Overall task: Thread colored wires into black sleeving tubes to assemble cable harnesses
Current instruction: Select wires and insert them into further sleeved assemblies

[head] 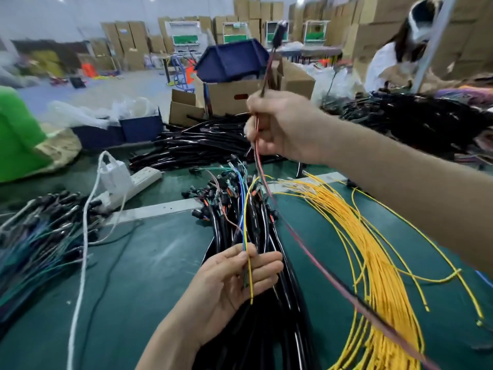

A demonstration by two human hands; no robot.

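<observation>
Across the green counter (160,276) lie black sleeved cables (266,340); my left hand (229,281) pinches a yellow wire (250,279), and my right hand (282,126) grips a raised red wire (260,166).

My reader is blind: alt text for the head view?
The right hand holds up a red and black cable above a green table while the left hand pinches a yellow wire with other wires. Black cables lie beneath, loose yellow wires at right.

Yellow wires (373,236), black sleeved cables (253,214), green table mat (149,263), blue bin (232,58).
</observation>
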